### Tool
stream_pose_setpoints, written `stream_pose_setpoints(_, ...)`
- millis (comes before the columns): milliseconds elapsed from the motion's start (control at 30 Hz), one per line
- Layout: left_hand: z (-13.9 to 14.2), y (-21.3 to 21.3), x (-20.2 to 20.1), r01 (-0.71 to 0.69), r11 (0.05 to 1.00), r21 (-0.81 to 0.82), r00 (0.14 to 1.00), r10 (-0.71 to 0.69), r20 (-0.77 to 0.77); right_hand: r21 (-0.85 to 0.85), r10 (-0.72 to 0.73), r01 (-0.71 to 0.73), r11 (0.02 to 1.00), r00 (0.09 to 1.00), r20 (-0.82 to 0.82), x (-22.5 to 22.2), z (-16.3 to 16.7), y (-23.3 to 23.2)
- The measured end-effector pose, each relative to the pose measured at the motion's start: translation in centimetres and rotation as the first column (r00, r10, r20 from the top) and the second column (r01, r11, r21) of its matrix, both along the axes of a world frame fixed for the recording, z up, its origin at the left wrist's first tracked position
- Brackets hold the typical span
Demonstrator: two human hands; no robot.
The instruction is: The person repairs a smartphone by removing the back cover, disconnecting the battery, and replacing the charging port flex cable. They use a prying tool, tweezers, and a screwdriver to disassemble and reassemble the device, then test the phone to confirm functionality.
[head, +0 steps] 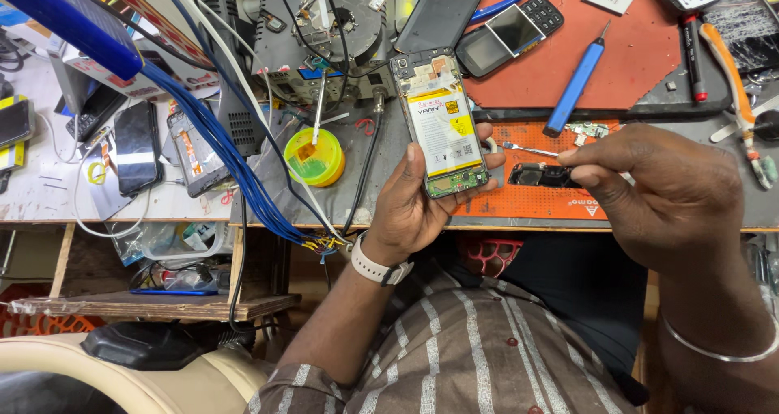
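My left hand [410,207] holds an opened smartphone [439,122] upright, back cover off, with its white and yellow battery and green circuit board showing. My right hand [661,191] pinches thin metal tweezers [529,148] whose tips point left toward the phone's right edge. A small black part [542,175] lies on the orange mat [560,207] just below the tweezers. A white watch sits on my left wrist and a metal bangle on my right.
A blue screwdriver [576,85] and a keypad phone [511,31] lie on the red mat [641,49]. A yellow-green flux tin [315,156], blue wires [219,130], several dismantled phones [136,148] and a soldering station [324,40] crowd the left bench.
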State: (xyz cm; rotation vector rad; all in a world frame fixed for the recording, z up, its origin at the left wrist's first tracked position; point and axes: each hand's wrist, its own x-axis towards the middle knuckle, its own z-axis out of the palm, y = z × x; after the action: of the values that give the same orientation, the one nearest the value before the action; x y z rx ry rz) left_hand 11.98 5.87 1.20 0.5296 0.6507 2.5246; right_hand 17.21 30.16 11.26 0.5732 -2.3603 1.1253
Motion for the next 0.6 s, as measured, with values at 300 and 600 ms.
stream_pose_setpoints(300, -0.1, 0.1, 0.2, 0.001, 1.0, 0.002, 1.0, -0.001, 0.006, -0.035, 0.03, -0.029, 0.999, 0.999, 0.024, 0.4, -1.6, 0.3)
stream_pose_setpoints(600, -0.4, -0.4, 0.8, 0.01, 1.0, 0.01, 1.0, -0.01, -0.003, -0.626, 0.299, 0.038, 0.779, 0.855, 0.424, 0.0, -5.4, -1.3)
